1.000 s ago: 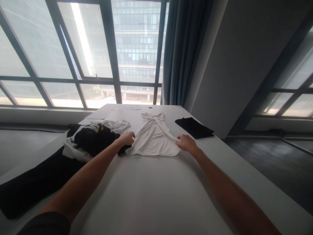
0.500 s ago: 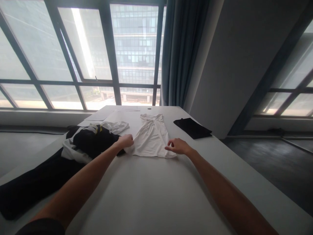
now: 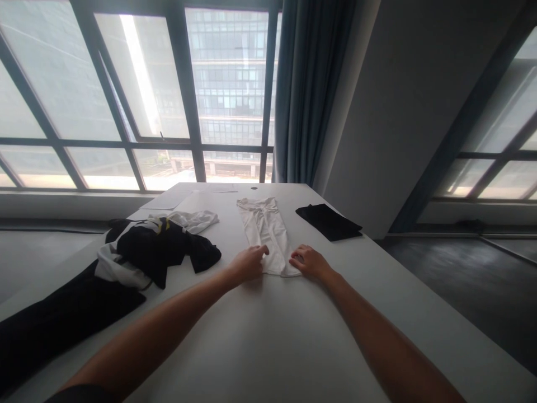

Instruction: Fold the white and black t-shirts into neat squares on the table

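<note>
As I leaned in: both hands sat at the near hem.
Left hand (image 3: pixel 247 263): fingers loosely spread, pressing white garment (image 3: pixel 267 232), gripping nothing.
Right hand (image 3: pixel 308 261): same, opposite corner.
Garment: lay flat between them.

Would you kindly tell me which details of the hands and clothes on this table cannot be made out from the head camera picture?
- White garment: its type is unclear, being folded narrow and small in the head view.
- Left hand and right hand: whether they pinch or only press the near hem is hidden by their own backs.
- Dark clothes pile: the number of pieces is unclear, as they overlap.
- Folded black cloth: too dark and small to identify.
</note>
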The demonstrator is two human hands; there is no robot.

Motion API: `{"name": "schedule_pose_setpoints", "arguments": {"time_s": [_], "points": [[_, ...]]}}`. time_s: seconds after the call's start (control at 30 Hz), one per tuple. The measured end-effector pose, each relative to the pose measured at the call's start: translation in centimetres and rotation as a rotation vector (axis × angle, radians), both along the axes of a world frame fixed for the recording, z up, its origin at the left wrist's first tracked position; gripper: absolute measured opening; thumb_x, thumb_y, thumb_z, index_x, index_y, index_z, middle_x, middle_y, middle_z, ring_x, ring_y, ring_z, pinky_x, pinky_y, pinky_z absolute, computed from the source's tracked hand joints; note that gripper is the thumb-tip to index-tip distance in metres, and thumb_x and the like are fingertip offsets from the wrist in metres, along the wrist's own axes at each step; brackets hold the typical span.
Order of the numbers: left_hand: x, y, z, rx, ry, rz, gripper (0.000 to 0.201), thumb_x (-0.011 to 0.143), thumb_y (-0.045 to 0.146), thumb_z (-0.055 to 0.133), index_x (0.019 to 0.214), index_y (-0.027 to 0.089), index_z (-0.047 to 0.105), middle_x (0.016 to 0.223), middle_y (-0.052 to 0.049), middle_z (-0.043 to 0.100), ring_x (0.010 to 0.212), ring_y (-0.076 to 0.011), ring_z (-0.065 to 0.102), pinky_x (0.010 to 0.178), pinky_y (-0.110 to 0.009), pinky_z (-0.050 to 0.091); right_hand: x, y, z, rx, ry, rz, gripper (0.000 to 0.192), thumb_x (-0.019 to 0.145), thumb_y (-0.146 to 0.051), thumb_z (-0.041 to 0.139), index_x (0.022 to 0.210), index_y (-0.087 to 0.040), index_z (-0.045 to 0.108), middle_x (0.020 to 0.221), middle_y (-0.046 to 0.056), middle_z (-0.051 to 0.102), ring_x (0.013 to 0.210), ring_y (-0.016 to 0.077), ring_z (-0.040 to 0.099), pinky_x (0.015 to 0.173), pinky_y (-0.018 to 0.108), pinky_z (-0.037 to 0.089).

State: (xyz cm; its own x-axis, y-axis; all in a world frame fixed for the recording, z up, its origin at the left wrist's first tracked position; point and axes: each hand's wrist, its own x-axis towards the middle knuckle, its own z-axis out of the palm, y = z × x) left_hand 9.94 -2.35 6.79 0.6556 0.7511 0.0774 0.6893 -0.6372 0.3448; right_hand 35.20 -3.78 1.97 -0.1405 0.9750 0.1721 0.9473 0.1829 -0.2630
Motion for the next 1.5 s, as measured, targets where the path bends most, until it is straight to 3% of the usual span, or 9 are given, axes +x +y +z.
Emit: {"name": "schedule_pose_setpoints", "arguments": {"time_s": [0.27, 0.57, 0.73, 0.87, 1.07, 1.17, 1.3, 1.4, 1.5], "points": [[-3.8, 0.7, -2.8, -0.012, 0.145, 0.048, 0.066, 0.071, 0.054, 0.074, 0.127, 0.024, 0.058, 0.131, -0.011, 0.056, 0.120, -0.0314, 0.052, 0.096, -0.037, 0.045, -1.1, -0.4, 0.2, -0.155, 0.055, -0.068, 0.028, 0.086, -0.027, 0.059, 0.111, -0.019, 0.068, 0.086, 0.004, 0.072, 0.080, 0.0158, 0.064, 0.072, 0.024, 0.041], [-5.6, 0.7, -4.3, 0.015, 0.012, 0.082, 0.017, 0.088, 0.026, 0.057, 0.098, 0.018, 0.068, 0.105, -0.010, 0.065, 0.090, -0.0212, 0.063, 0.084, -0.031, 0.048, -0.6, 0.1, 0.2, -0.039, 0.580, -0.181, 0.017, 0.084, -0.022, 0.057, 0.092, -0.013, 0.069, 0.082, 0.005, 0.068, 0.071, 0.0145, 0.063, 0.068, 0.025, 0.051], [-6.1, 1.8, -2.8, 0.014, -0.219, 0.279, 0.024, 0.093, 0.033, 0.048, 0.091, 0.017, 0.066, 0.076, -0.004, 0.068, 0.071, -0.0172, 0.063, 0.068, -0.026, 0.047, -0.2, -0.3, 1.2, -0.187, 1.021, -0.193, 0.013, 0.079, -0.023, 0.066, 0.089, -0.015, 0.063, 0.075, 0.001, 0.063, 0.055, 0.0089, 0.057, 0.051, 0.021, 0.050], [-6.3, 0.9, -0.8, -0.046, -0.382, 0.385, 0.027, 0.088, 0.039, 0.053, 0.094, 0.016, 0.066, 0.064, -0.001, 0.065, 0.059, -0.0137, 0.060, 0.057, -0.023, 0.045, 0.5, -0.7, 2.2, -0.192, 1.137, -0.183, 0.023, 0.071, -0.025, 0.075, 0.086, -0.016, 0.060, 0.073, -0.001, 0.062, 0.050, 0.0061, 0.054, 0.047, 0.018, 0.046], [-6.2, -1.1, -0.5, -0.563, -0.106, 0.209, 0.021, 0.076, 0.036, 0.066, 0.079, 0.015, 0.065, 0.060, -0.001, 0.067, 0.047, -0.0109, 0.054, 0.047, -0.021, 0.042, 2.5, -1.4, 2.4, -0.581, 0.772, -0.163, 0.030, 0.059, -0.017, 0.079, 0.084, -0.013, 0.063, 0.069, 0.000, 0.065, 0.048, 0.0088, 0.057, 0.046, 0.019, 0.048], [-5.5, -0.5, -1.1, -0.398, -0.013, 0.239, 0.021, 0.081, 0.035, 0.062, 0.074, 0.016, 0.066, 0.065, -0.003, 0.070, 0.054, -0.0131, 0.060, 0.053, -0.022, 0.044, 3.1, -1.7, 2.3, -0.682, 0.531, -0.194, 0.027, 0.060, -0.014, 0.077, 0.085, -0.013, 0.065, 0.062, -0.002, 0.063, 0.048, 0.0112, 0.059, 0.049, 0.022, 0.050], [-3.9, 2.5, -2.0, -0.116, 0.060, 0.345, 0.028, 0.084, 0.042, 0.059, 0.079, 0.017, 0.071, 0.087, -0.009, 0.075, 0.079, -0.0201, 0.067, 0.065, -0.025, 0.047, 2.4, -1.7, 2.7, -0.426, 0.202, -0.191, 0.013, 0.074, -0.021, 0.069, 0.085, -0.014, 0.069, 0.071, 0.003, 0.068, 0.061, 0.0145, 0.064, 0.061, 0.024, 0.048], [-2.8, 5.3, -2.9, -0.197, 0.013, 0.428, 0.028, 0.084, 0.041, 0.059, 0.080, 0.016, 0.072, 0.083, -0.009, 0.074, 0.075, -0.0191, 0.067, 0.063, -0.024, 0.048, 0.3, -1.8, 2.7, -0.118, 0.064, -0.154, 0.018, 0.083, -0.032, 0.063, 0.087, -0.018, 0.072, 0.083, 0.005, 0.072, 0.077, 0.0165, 0.066, 0.070, 0.025, 0.045], [-2.1, 7.7, -3.5, -0.299, -0.012, 0.470, 0.029, 0.083, 0.037, 0.058, 0.070, 0.014, 0.070, 0.063, -0.007, 0.069, 0.055, -0.0149, 0.061, 0.051, -0.022, 0.045, -2.8, -2.0, 2.1, -0.048, 0.080, -0.052, 0.026, 0.089, -0.041, 0.057, 0.089, -0.020, 0.073, 0.085, 0.004, 0.073, 0.078, 0.0158, 0.065, 0.070, 0.025, 0.042]]}}
